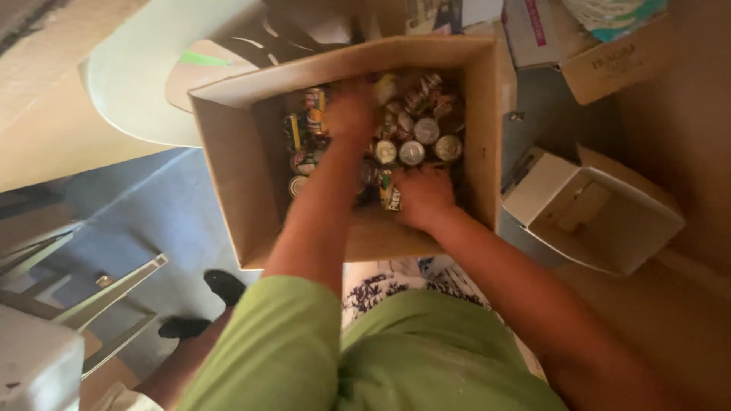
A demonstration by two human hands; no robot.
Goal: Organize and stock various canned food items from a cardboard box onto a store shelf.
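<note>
Resting on grey floor [152,205], cardboard box [228,152] of cans [412,152]; left hand [352,110], right hand [421,196] grip unclear

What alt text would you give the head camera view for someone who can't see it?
Seen from above, a person's left hand and right hand reach into an open cardboard box packed with drink cans. The right hand rests on a can near the front. A smaller empty box sits to the right, beside a pale green chair.
</note>
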